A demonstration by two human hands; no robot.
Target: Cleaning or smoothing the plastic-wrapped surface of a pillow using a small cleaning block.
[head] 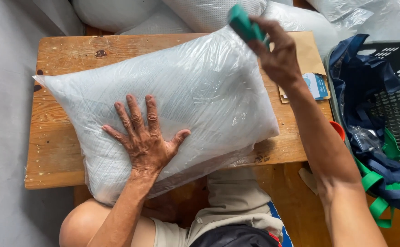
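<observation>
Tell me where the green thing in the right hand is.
In the head view, the green object is at top centre, pinched in the right hand above the far right corner of the plastic-wrapped pillow.

Wooden table (63,151): worn top w/ dark knot near far-left corner. Brown paper envelope (310,55) flat on far-right part of table, a small blue-and-white card (317,86) lying at its near edge. Grey perforated plastic basket (399,96) just right of table; navy fabric bag (360,87) w/ green straps (383,201) draped over its rim & down its near side. Orange round object (338,129), mostly hidden, btw table edge & basket. More plastic-wrapped white pillows (131,13) stacked beyond far edge. Grey floor (3,114) at left.
</observation>
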